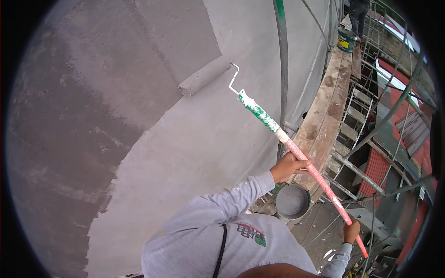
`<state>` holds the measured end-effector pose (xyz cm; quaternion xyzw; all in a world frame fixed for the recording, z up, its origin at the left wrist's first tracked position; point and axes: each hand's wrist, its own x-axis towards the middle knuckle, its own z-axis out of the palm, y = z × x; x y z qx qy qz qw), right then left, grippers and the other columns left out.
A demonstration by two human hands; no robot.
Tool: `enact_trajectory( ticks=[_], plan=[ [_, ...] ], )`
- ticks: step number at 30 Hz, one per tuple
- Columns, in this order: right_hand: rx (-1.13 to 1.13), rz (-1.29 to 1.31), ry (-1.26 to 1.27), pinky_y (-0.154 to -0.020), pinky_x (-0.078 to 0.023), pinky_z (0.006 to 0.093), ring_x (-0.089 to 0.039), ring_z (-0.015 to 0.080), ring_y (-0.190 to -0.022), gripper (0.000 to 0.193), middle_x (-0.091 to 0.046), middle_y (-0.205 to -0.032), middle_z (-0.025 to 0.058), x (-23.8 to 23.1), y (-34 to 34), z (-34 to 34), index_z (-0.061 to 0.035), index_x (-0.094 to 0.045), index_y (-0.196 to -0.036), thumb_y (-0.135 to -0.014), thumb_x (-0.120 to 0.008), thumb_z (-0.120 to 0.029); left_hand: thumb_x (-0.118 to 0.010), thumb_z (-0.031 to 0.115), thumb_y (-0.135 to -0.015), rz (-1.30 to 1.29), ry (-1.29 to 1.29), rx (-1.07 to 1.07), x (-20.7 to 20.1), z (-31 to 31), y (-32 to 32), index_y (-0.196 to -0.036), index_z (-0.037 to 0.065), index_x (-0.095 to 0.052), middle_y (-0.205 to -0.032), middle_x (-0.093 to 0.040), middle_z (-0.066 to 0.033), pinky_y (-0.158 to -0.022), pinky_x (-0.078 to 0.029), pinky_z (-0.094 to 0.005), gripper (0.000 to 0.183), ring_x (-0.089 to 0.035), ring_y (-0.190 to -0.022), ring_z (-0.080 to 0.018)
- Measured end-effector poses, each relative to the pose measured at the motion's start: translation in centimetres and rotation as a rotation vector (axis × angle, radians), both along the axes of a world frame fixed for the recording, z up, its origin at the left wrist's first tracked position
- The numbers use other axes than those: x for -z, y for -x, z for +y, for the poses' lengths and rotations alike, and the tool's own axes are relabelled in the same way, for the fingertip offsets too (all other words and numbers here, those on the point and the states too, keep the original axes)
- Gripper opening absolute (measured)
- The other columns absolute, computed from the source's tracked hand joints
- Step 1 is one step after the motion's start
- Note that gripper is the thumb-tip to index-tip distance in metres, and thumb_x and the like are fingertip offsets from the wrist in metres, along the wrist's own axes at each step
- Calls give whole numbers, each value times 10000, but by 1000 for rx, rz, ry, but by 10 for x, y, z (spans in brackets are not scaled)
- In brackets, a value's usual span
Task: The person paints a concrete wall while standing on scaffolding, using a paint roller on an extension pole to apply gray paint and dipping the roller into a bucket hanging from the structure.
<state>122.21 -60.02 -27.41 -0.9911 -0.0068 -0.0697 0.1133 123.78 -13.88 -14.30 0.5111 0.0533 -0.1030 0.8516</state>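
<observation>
Both my hands hold a paint roller on a long red pole point(320, 178). My left hand point(289, 167) is closed round the pole near its middle. Lower down, close to its bottom end, my right hand point(351, 231) grips it too. The green handle point(259, 112) is splattered with white paint, and a bent white wire frame runs from it to the grey-coated roller sleeve point(205, 75). That sleeve rests against the wall point(153, 176), along the border between darker and lighter grey areas. Below my left hand stands a bucket point(293, 201) of grey paint.
Wooden planks point(324, 102) form a scaffold walkway on the right. A dark green bucket point(346, 41) and another person's legs point(358, 18) are at its far end. A vertical scaffold pole point(283, 60) stands by the wall. Metal tubes point(361, 173) and red roofs point(373, 171) lie beyond.
</observation>
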Motion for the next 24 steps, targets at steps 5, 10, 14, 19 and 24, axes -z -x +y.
enact_trajectory(
  ticks=[5,10,14,19,24],
  plan=[
    [12,18,-61,-642,-496,506,-639,443,-727,103,-635,-701,235,1,-4,11,5,-663,-725,-741,-648,-95,-631,160,-937,-39,-87,-39,-29,4,-2,-1117,24,-543,-1108,-634,-120,-879,-577,-371,242,-655,-1040,-229],
    [-29,-30,-95,-638,-488,515,-631,445,-708,123,-632,-695,233,-29,-14,58,-1,-656,-716,-739,-661,-121,-624,142,-928,-257,-222,-113,-103,28,-10,-1077,9,-550,-1025,-649,-116,-824,-591,-354,213,-669,-981,-221],
    [-75,-127,-163,-620,-480,511,-617,448,-690,135,-618,-680,234,-73,-19,104,-4,-638,-703,-742,-671,-130,-637,146,-899,-406,-271,-211,-172,51,-19,-1036,22,-547,-982,-650,-113,-789,-594,-360,205,-671,-915,-206],
    [-103,-200,-261,-603,-469,498,-606,451,-678,134,-602,-668,234,-144,-25,151,4,-617,-712,-757,-659,-115,-655,150,-860,-600,-369,-293,-261,76,-39,-1012,5,-544,-926,-649,-134,-712,-602,-361,238,-670,-841,-219],
    [-172,-207,-411,-598,-458,484,-602,458,-712,156,-592,-690,252,-172,-24,180,9,-605,-721,-792,-642,-126,-660,161,-848,-725,-442,-340,-307,98,-46,-1016,-3,-542,-910,-646,-143,-674,-609,-375,263,-669,-827,-225]
  ],
)
